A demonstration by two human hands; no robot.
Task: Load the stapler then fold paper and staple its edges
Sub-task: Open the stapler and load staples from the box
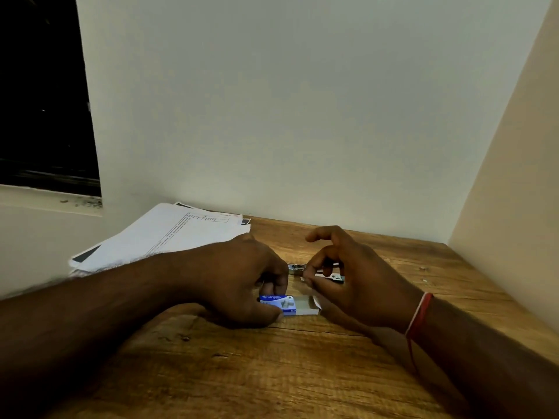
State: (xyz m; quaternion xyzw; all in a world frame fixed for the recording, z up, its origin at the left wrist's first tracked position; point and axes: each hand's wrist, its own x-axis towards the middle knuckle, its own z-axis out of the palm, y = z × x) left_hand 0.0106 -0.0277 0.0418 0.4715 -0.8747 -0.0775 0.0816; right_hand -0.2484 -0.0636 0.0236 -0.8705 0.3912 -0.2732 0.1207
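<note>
— Gripping the staple box [289, 304], is that the left hand [242, 282]?

— Yes. Its fingers are closed around the blue end of the small box, which lies on the wooden table [272, 373] with its tray slid out toward the right.

— And the right hand [357, 282]?

— Thumb and fingertips are pinched together on something thin and pale, probably a staple strip; too small to be sure. The index finger is lifted clear.

— Where is the stapler [298, 268]?

— Just behind the two hands, metal parts showing between them, mostly hidden.

— Paper?

— A paper stack [169, 234] sits at the table's far left corner, against the wall [287, 116], apart from both hands. A red thread [419, 313] circles the right wrist.
</note>
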